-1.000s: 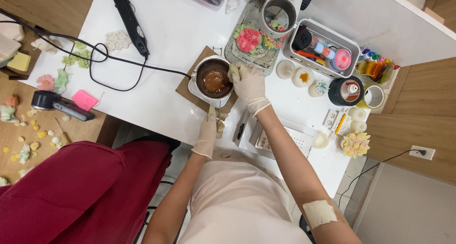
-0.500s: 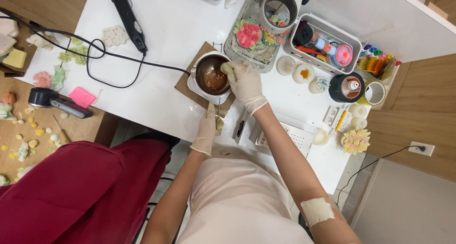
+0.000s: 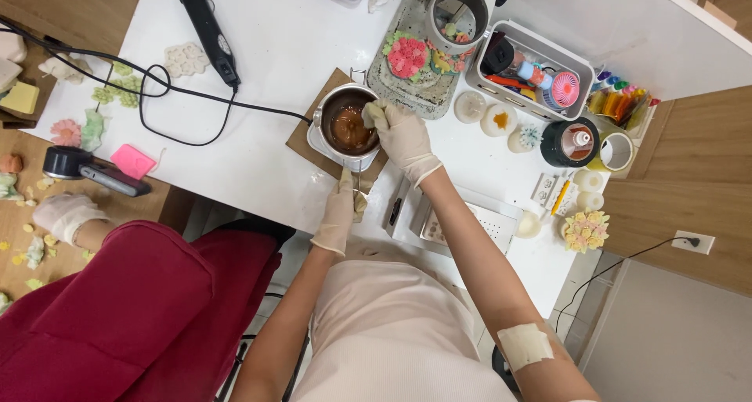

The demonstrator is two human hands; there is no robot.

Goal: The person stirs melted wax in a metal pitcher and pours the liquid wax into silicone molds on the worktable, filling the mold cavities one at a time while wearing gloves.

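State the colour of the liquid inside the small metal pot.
Brown, in the head view: the liquid inside the metal pot.

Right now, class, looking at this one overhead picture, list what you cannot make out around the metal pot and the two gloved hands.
- What the right hand holds at the metal pot: its fingers cover it.
- The pot's bottom: brown liquid hides it.
- What the left hand grips at the table edge: the glove covers most of it.
- The tray by the right forearm: the arm crosses it.
- The second person in red: cut off by the left edge.
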